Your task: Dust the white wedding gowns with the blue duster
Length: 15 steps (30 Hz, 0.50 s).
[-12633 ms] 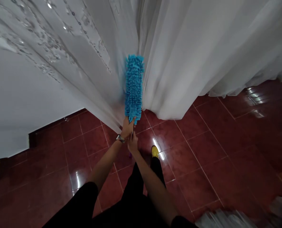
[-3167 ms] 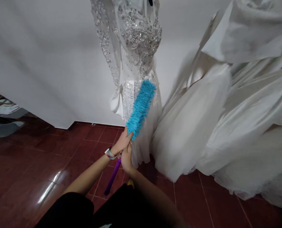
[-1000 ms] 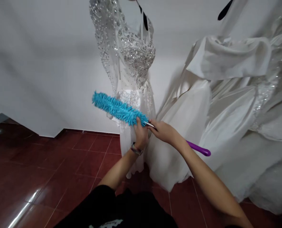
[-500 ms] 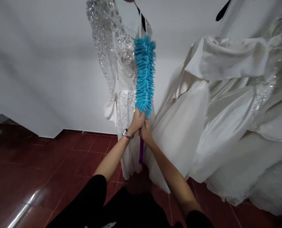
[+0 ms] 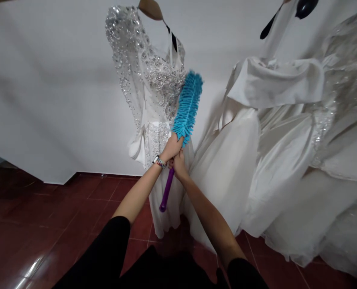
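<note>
- Left hand is closed around base of blue duster; right hand seems clamped on purple handle — view is poor.
- Duster stands just beside beaded dress.
- Hard push could catch fibres on beads — maybe pull them.

Floor is dark red glossy ceramic tile with thin grout lines and a bright glare streak at lower left, running back to the base of a plain white wall. The long white skirt of a beaded, sequinned gown hangs down to about floor level, but contact can't be confirmed from this angle. On the right, the full white satin skirt of a second gown drops to roughly the same level, also unclear whether its hem rests on the tiles.
</note>
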Tool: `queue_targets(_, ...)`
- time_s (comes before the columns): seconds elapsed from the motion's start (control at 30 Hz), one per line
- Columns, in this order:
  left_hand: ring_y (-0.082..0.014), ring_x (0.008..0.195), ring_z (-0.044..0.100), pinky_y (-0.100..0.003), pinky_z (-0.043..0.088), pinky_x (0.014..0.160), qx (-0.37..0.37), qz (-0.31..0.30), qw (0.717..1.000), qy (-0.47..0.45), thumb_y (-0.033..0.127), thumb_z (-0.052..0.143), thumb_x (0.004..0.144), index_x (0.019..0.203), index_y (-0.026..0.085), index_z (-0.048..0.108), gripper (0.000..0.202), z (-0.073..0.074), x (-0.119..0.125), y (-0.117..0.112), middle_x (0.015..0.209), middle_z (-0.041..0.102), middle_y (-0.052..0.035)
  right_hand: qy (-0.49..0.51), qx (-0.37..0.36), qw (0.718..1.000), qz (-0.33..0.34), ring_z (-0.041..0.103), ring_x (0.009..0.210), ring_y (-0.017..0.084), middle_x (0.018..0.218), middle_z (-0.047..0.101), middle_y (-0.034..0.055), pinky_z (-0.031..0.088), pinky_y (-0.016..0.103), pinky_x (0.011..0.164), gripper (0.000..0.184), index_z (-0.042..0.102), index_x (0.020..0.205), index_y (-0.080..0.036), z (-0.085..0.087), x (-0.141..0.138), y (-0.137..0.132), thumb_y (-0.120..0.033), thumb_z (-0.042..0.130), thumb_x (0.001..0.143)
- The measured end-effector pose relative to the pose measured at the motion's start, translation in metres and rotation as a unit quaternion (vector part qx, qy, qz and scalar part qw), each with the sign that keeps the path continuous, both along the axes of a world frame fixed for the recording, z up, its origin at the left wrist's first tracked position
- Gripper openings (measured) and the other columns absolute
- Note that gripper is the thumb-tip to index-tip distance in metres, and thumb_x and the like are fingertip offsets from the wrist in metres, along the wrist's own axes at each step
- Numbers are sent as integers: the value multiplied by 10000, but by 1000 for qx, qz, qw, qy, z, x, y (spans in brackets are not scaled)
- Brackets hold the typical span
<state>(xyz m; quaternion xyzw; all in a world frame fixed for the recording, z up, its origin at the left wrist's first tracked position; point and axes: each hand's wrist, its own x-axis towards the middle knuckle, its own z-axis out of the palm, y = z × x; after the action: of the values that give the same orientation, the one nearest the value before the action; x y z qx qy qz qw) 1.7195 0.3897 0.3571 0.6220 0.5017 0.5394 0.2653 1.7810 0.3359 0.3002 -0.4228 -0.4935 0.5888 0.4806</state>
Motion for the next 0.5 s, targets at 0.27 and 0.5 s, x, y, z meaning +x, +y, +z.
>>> queue_targets(0.27, -320, 1271, 736, -484, 507, 1236, 51, -33, 998, 29, 441, 641, 1078, 1244, 211, 715, 294, 4, 16, 4, 1210, 788, -159, 44, 8, 997, -55, 439, 456, 170, 579, 446, -79, 413, 310, 457, 613, 549, 1155, -279, 4, 14, 5, -867, 461, 1009)
queue_targets(0.5, -327, 1366, 680, -510, 435, 1300, -8, 18, 1000, -5, 355, 707, 1054, 1324, 183, 700, 321, -13, 23, 18, 1297, 762, -168, 71, -68, 995, 1, 376, 414, 147, 544, 367, -106, 364, 275, 421, 609, 492, 1057, -293, -7, 25, 18, -893, 406, 997)
